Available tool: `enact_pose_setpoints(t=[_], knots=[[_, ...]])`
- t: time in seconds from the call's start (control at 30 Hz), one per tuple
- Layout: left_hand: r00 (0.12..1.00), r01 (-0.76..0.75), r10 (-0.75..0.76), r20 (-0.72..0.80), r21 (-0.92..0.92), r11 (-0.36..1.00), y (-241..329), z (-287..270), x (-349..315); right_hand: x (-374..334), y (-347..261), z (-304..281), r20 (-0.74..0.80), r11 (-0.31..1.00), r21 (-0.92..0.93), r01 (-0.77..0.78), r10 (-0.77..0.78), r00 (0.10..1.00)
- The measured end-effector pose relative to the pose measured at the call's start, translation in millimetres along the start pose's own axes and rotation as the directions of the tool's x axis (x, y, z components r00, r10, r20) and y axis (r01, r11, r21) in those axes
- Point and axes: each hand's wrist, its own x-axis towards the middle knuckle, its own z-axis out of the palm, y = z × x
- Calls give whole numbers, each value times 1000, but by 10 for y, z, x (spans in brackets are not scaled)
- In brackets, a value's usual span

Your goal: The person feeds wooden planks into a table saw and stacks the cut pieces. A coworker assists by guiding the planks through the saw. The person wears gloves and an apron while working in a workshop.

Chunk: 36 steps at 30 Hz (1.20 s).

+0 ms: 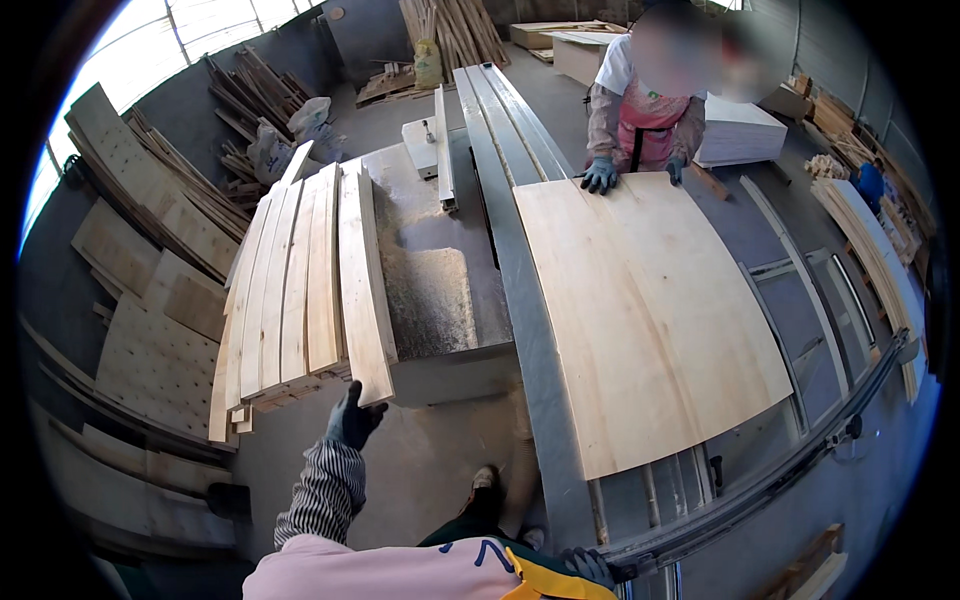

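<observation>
My left hand (355, 417), in a grey-blue glove, is at the near end of a long plank (362, 285), with thumb and a finger spread apart. That plank lies along the right side of a stack of pale wooden boards (285, 290). Low in the view, my right hand (588, 566), also gloved, is beside the near end of a dark metal rail (700, 525); whether its fingers grip the rail cannot be made out. A large plywood sheet (650, 320) lies flat on the sliding saw table (545, 400), to the right of my body.
A co-worker (655, 110) stands at the sheet's far edge, gloved hands on it. Sawdust (430, 295) covers part of the machine top, near a metal fence (443, 150). Scrap boards (160, 200) lean along the left wall. A metal frame (800, 270) extends at the right.
</observation>
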Motion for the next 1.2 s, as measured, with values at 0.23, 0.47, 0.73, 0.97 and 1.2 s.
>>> enact_pose_setpoints(t=[0.23, 0.47, 0.73, 0.97, 1.2], knots=[[994, -104, 104, 18, 51, 993, -269, 330, -146, 557, 259, 397, 193, 986, 133, -103, 76, 978], [956, -212, 218, -196, 51, 976, 42, 432, 441, 1866, 568, 792, 104, 973, 86, -216, 207, 973], [967, -179, 171, -188, -28, 983, 351, 427, 625, 3187, 1282, 1792, -16, 968, 102, -227, 230, 973], [987, -118, 130, -91, 126, 985, 310, 133, 487, 3789, 1207, 1977, -133, 968, 186, -166, 192, 972], [973, 231, -214, -89, 328, 916, -746, -594, -293, 1715, 211, 1973, 338, 777, 441, -449, 319, 885]])
